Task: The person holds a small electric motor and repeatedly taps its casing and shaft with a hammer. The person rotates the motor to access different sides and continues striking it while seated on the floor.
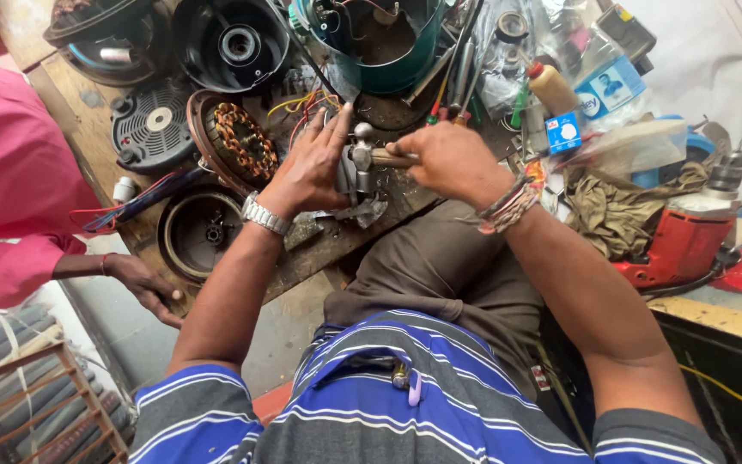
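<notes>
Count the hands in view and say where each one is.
3. Left hand steadies the metal part on the workbench; right hand grips the hammer; another person's hand rests at the bench edge. Others may be hidden.

A copper-wound stator [238,142] in a round housing is seen just left of the fingers, with a black vented cover [149,126] further left and a round black casing [197,234] below it. Beyond the fingertips a teal drum [380,43] full of wiring is found. Well to the right of the fingers, a red drill [684,241] is laid beside an olive rag [620,202].
</notes>
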